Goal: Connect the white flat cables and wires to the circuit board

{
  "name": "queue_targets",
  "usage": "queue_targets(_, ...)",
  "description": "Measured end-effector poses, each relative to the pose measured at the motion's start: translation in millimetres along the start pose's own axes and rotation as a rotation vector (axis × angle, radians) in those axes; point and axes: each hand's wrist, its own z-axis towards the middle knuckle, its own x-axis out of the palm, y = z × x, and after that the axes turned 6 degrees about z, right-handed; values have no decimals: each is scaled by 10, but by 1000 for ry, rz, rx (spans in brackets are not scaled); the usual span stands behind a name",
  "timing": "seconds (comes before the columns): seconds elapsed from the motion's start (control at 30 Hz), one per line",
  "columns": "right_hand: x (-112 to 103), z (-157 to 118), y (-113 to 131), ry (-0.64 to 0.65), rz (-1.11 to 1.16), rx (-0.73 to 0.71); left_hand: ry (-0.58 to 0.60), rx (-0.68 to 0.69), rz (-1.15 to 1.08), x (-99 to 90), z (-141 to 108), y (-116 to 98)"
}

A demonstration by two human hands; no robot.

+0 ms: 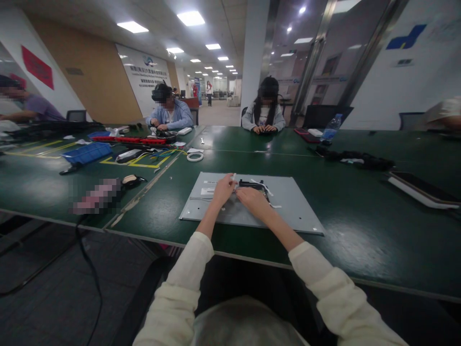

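A flat grey panel (pixel 288 202) lies on the green table in front of me. My left hand (pixel 224 189) is over its middle, with thumb and forefinger pinched at a small whitish strip (pixel 234 177) that sticks up. Beside it, my right hand (pixel 252 198) has its fingers curled together close to the left fingertips; what they hold is too small to tell. Just beyond my right hand sits a black part (pixel 251 183) on the panel, partly hidden by that hand. White strips (pixel 268 189) lie on and beside the black part.
A roll of white tape (pixel 195 156), a blue tray (pixel 88 153), cables and tools lie to the left on the green table (pixel 360 216). A bottle (pixel 332 127) and a tablet-like device (pixel 425 188) are at the right. Two people sit across the table.
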Motion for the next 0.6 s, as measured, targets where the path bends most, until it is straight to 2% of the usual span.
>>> queue_targets(0.2,-26,-7,94,60,-98,-65,-20,57,212,-31,24,55)
queue_targets(0.37,-31,-5,141,102,-92,-22,-15,19,339,-65,12,54)
queue_targets(0.5,-25,4,157,154,-97,-8,-13,23,303,-43,22,82)
queue_targets(0.6,-8,11,163,148,-112,0,-24,-3,204,-16,44,111)
